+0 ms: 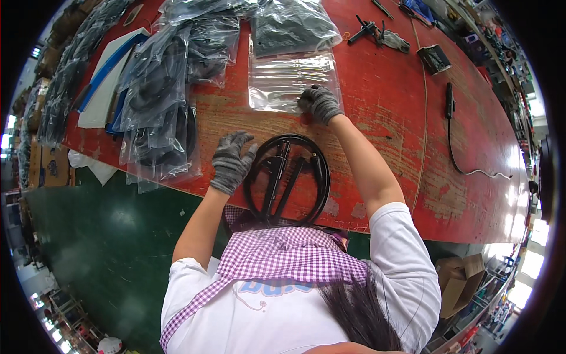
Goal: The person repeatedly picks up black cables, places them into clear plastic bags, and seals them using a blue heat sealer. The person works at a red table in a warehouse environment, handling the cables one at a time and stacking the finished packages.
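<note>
Grey-gloved left hand [232,160] spread | grey-gloved right hand [321,105] on clear plastic bag [272,91], can't tell grip | likely slick, limp; pinch edge

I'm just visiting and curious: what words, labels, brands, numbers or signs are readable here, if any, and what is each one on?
White shirt: large blue lettering, partly covered by the checked apron; I'm not quoting it.
Cardboard box at far left: dark printed marks, too small to read.
Clear plastic bag by the right hand: no text I can make out.
</note>
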The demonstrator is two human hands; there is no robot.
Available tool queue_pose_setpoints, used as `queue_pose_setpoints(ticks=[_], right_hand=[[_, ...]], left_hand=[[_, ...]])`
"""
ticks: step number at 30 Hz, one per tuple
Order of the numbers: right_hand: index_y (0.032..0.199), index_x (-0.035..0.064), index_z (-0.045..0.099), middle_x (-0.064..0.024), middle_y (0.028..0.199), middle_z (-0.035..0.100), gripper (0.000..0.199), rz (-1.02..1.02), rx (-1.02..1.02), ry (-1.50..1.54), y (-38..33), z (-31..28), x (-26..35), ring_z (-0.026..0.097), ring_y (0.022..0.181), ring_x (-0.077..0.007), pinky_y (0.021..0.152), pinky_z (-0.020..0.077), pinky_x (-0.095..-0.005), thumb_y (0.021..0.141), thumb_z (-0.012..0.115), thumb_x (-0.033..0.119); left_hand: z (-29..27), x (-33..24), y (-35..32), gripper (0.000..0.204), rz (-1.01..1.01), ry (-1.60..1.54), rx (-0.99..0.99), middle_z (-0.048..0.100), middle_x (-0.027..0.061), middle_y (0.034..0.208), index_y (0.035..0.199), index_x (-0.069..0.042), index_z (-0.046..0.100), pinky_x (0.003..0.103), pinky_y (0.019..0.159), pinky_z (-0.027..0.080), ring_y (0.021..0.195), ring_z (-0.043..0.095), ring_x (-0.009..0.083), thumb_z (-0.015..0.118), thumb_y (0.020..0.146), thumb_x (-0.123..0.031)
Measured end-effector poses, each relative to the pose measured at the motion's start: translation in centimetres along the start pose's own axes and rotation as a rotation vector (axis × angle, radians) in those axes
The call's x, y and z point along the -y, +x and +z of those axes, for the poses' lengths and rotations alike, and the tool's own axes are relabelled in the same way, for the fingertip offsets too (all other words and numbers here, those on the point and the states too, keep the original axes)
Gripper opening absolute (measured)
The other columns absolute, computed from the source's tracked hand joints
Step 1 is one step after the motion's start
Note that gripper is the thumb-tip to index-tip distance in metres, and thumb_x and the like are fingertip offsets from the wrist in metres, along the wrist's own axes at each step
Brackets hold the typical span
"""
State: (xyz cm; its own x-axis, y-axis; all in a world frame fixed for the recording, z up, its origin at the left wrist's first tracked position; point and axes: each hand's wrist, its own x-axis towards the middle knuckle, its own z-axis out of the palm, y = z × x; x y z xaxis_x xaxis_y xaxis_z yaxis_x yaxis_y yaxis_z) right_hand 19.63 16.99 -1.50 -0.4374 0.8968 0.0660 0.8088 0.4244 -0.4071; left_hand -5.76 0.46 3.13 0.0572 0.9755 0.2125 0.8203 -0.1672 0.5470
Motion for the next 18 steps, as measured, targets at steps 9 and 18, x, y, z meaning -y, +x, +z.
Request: queue_pose_setpoints(ticks=[9,18], right_hand=[[0.094,0.004,0.061,-0.0206,0.091,0.06,0.036,0.079,0.034,0.11,2.2,-1.4,0.5,0.056,0.088,-0.0368,0.078,0.043,-0.0428,0.085,0.046,0.036],[0.101,0.0129,0.059,-0.0061,0.109,0.056,0.038,-0.167,-0.314,-0.478,1.2,-4.7,3.3,0.044,0.108,-0.0231,0.088,0.0361,-0.0371,0.079,0.053,0.043]], left_hand=[[3.2,-3.6,12.0,0.017,0.376,0.299,-0.32,0.061,0.0054,0.09,0.088,-0.013,0.063,0.038,0.08,0.043,0.091,0.054,0.0258,0.061,0.074,-0.023],[6.5,0.3,17.4,0.014,0.373,0.321,-0.129,0.062,0.0063,0.079,0.083,-0.015,0.062,0.038,0.071,0.046,0.08,0.057,0.0268,0.053,0.079,-0.025]])
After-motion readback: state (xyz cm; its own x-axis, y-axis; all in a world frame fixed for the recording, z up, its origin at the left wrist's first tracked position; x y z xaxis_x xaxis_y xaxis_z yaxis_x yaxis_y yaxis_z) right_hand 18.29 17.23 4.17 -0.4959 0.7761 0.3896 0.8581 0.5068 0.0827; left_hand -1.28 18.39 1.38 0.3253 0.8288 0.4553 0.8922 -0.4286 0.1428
